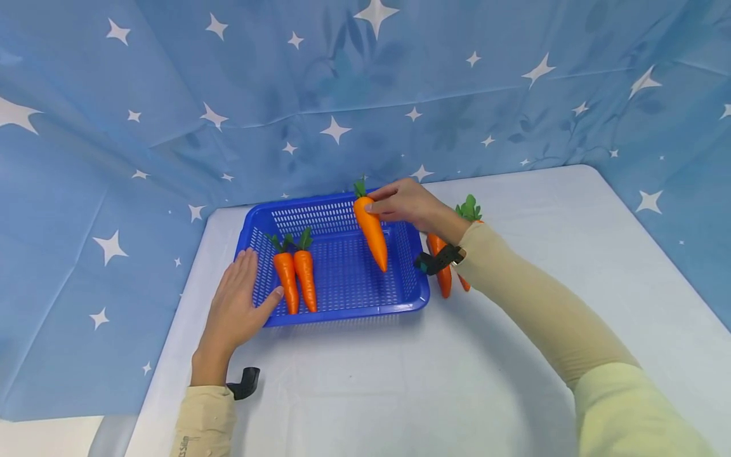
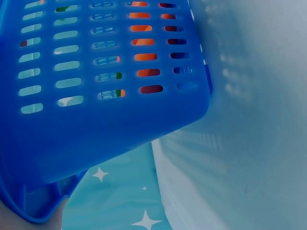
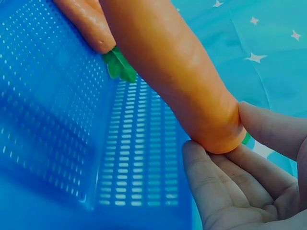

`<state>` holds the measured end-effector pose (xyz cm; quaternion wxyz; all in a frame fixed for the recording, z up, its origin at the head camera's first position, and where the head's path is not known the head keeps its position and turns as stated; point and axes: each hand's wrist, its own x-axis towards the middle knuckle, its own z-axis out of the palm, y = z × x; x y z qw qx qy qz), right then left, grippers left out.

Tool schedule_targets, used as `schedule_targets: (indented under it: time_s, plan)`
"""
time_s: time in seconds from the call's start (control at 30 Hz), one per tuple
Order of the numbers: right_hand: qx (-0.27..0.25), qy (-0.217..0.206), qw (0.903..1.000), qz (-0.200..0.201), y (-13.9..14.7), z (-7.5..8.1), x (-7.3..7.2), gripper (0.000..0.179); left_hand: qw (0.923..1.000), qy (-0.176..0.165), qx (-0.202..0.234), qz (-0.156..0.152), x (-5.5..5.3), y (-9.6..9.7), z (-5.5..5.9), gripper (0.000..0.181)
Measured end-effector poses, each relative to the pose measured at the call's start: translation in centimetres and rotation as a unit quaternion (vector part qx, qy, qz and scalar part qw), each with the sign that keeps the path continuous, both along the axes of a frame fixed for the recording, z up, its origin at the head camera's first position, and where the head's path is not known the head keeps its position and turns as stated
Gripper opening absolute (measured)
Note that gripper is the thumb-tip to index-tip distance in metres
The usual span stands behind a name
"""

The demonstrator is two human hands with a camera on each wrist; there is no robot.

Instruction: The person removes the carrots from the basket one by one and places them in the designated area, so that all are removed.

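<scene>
**Held carrot (image 1: 374, 236) over the right half of the blue basket (image 1: 342, 314)**

Right hand (image 1: 407, 204): grip narrow, holding the carrot by its thick end, thumb against fingers just below the leaves. The tip slants down toward the near side, inside the outline of the rim. Likely reason for holding the top: your fingers sit above the walls and the tapered end hangs free. You cannot tell from these views how far the tip is from the basket floor.

Left hand (image 1: 237, 308): grip wide, fingers straight along the left rim, thumb reaching over the near left corner. Probably there to steady the basket; how firmly it presses is not shown.

Two carrots in the basket (image 1: 296, 279) lie side by side at the left, leaves to the far side, tips near. The matching direction looks meant to save space. Two more carrots (image 1: 443, 279) rest on the worktop (image 1: 365, 393), just beside the right wall, partly hidden under your right wrist.

Edges and room: basket floor shows between the pair and the held carrot, giving sideways room. The far rim sits close to the hanging cloth (image 1: 400, 82), so expect little slack there. The worktop spreads wider at the near side and right. Mind the right wall: your wrist crosses close to it.
</scene>
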<state>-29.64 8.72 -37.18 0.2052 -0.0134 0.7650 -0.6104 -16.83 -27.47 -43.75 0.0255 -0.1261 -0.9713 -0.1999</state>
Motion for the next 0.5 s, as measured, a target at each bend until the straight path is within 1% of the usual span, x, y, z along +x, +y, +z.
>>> schedule_targets:
  time_s: [0.2, 0.5]
  plan:
    - [-0.013, 0.003, 0.9999, 0.000, 1.5, 0.3, -0.2, 0.048, 1.0000, -0.001, 0.000, 0.002, 0.1, 0.0, 0.0, 0.093]
    - [-0.009, -0.002, 0.9999, -0.009, 3.7, 0.4, 0.0, 0.051, 1.0000, -0.001, -0.001, 0.001, 0.0, -0.1, -0.1, 0.093]
